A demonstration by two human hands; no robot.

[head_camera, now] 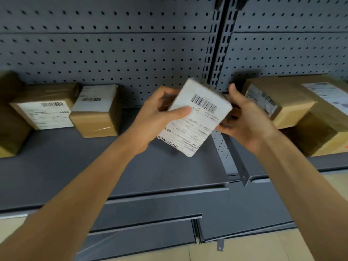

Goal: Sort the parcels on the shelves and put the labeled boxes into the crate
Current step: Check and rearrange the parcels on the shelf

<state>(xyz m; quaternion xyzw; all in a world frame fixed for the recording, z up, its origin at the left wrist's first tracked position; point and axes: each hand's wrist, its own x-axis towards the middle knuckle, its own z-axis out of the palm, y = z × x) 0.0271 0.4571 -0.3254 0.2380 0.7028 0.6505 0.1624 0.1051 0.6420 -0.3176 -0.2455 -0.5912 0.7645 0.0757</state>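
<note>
A small box [199, 113] wrapped in a white label with barcodes hangs tilted above the grey shelf [79, 166]. My left hand [160, 117] grips its left side, thumb across the label. My right hand [244, 119] holds its right edge with curled fingers. No crate is in view.
On the shelf at left stand two labeled cardboard boxes [45, 108] [96, 112] and a plain one [9, 117] at the edge. At right, a labeled box [276, 102] leans on a larger labeled box [323, 117]. A pegboard back wall [113, 53] and an upright post [216, 53] stand behind.
</note>
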